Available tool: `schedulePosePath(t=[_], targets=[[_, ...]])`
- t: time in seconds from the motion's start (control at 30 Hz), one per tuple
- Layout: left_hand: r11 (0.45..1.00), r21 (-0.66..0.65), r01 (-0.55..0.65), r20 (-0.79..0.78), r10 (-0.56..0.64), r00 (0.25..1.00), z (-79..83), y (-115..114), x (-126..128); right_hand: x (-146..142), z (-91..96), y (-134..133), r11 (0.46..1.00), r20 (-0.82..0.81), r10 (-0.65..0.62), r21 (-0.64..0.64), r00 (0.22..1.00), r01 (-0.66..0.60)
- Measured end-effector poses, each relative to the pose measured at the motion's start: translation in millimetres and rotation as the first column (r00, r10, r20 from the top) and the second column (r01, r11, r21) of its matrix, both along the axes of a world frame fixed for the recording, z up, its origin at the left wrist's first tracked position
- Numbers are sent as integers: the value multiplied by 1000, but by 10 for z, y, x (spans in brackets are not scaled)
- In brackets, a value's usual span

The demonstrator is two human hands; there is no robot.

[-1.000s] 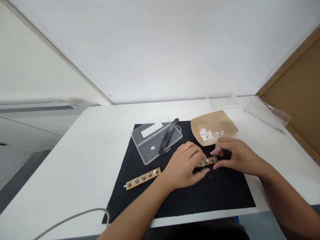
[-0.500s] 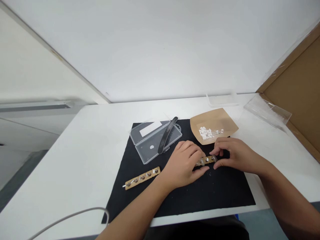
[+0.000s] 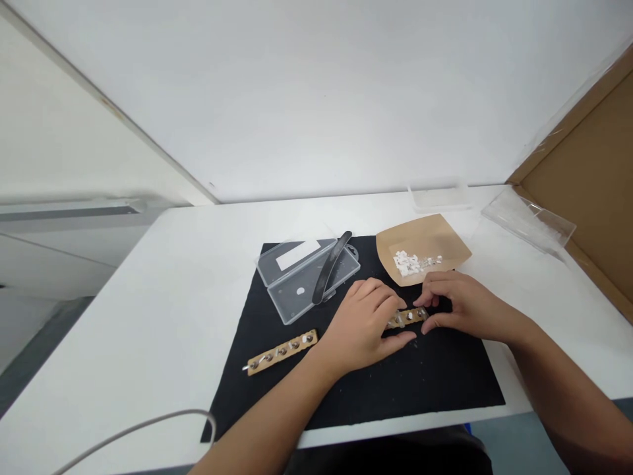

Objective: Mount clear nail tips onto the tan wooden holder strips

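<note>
A narrow wooden strip (image 3: 411,316) with round metal studs and small clear and white pieces lies on the black mat (image 3: 376,396). My left hand (image 3: 366,323) covers its left part, fingers on the far edge and thumb on the near edge. At the strip's right end, my right hand (image 3: 448,303) grips with thumb and forefinger, around a small clear piece there. To the left rests a second wooden strip (image 3: 281,353), with several studs topped by small white and clear pieces. Part of the first strip is hidden under my left hand.
Behind my left hand is an open clear plastic case (image 3: 291,300) with a curved black nail file (image 3: 329,270) across it. A brown paper tray (image 3: 430,234) holds small white pieces (image 3: 408,264). Clear plastic boxes (image 3: 529,221) stand farther back; a cable (image 3: 148,422) curves at front left.
Both hands keep almost the same places. My right fingertips have shifted very slightly left at the strip's end, and my left thumb has moved a little to the right.
</note>
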State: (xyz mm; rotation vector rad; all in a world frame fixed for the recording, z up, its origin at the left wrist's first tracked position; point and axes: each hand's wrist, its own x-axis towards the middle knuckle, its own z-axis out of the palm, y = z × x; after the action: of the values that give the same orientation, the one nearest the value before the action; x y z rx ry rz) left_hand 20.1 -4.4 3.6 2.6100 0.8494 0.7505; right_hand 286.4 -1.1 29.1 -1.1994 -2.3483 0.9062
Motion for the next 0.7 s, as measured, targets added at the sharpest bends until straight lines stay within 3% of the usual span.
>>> schedulePosePath(t=[0.5, 0.7], targets=[[1000, 7, 0, -7, 1, 1000, -18, 11, 9, -27, 34, -20, 993, 95, 33, 106, 995, -43], [1000, -1, 14, -16, -14, 1000, -24, 12, 11, 36, 112, -28, 992, -12, 34, 124, 999, -32]])
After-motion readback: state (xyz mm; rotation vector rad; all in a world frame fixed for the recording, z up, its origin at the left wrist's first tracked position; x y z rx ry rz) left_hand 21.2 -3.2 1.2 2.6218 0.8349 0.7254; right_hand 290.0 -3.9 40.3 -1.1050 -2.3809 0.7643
